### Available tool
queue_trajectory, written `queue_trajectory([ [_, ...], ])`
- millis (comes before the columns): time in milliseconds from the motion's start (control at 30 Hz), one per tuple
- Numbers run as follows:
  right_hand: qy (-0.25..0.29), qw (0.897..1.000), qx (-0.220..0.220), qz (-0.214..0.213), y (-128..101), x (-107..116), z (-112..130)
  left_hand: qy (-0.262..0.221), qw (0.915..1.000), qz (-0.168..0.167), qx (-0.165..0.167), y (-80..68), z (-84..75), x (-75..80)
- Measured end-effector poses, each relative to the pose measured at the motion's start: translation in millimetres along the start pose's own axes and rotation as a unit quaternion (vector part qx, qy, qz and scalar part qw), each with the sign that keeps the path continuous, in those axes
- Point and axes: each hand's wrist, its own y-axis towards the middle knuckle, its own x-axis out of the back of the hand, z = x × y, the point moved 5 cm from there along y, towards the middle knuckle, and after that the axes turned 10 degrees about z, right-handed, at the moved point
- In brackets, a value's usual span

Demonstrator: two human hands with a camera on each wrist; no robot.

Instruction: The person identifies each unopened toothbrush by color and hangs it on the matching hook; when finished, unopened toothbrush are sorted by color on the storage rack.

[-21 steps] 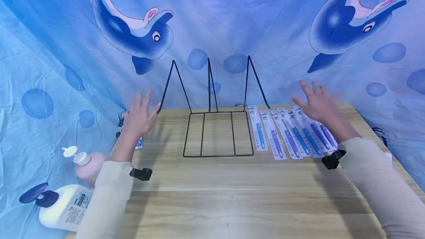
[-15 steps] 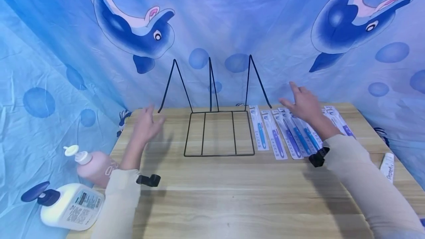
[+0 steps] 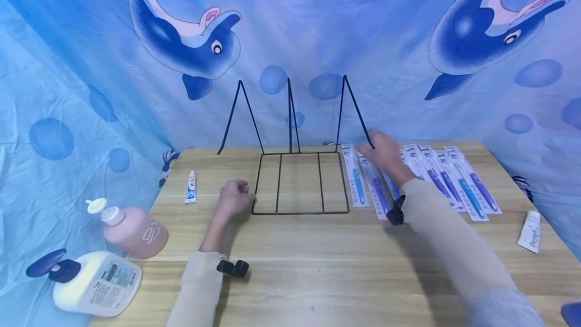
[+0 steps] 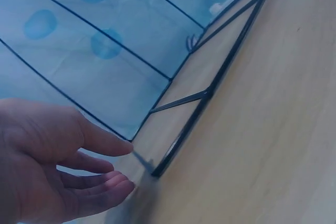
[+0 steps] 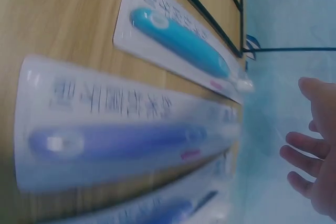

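A black wire rack (image 3: 300, 213) lies on the table, its several bent prongs rising at the back. Beside its left edge is my left hand (image 3: 233, 197); the left wrist view shows its loosely bent fingers (image 4: 100, 195) holding nothing. The thumb side is close to the rack's corner, and I cannot tell if they touch. My right hand (image 3: 382, 151) hovers by the rack's right prong, over a row of packaged toothbrushes (image 3: 472, 193). In the right wrist view its relaxed fingers (image 5: 304, 145) are apart from the purple-handled toothbrush (image 5: 115, 140) and the blue-handled toothbrush (image 5: 178, 40).
At the left stand a pink pump bottle (image 3: 138, 233) and a white pump bottle (image 3: 102, 286). A small toothpaste tube (image 3: 191, 188) lies behind them. Another white tube (image 3: 530, 231) lies at the right edge. A dolphin-print curtain (image 3: 308, 24) hangs behind.
My left hand has come down and right to the rack's left edge, uncovering the small tube. My right hand has swept left across the toothbrushes toward the rack, uncovering those at the right.
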Motion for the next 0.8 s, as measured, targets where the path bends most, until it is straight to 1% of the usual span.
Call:
queue_trajectory([
  [67,-0.002,1.0,0.002,0.005,5,-6,2,0.008,0.9999,-0.002,-0.007,1.8,-0.6,-4.2],
  [167,0.0,1.0,-0.002,0.016,12,-14,5,0.005,0.9999,-0.001,-0.009,3.7,-2.0,-7.6],
  [367,-0.015,1.0,0.009,0.025,21,-26,11,-0.004,0.9997,-0.004,-0.023,2.3,-5.7,-8.2],
  [433,-0.024,0.999,-0.001,0.034,23,-29,11,-0.008,0.9996,-0.006,-0.027,2.4,-6.0,-8.8],
  [600,-0.04,0.996,-0.046,0.058,32,-39,7,-0.009,0.9992,-0.014,-0.037,5.2,-3.3,-9.8],
  [800,-0.039,0.995,-0.072,0.064,38,-51,4,-0.01,0.9991,-0.013,-0.04,8.2,0.9,-11.6],
])
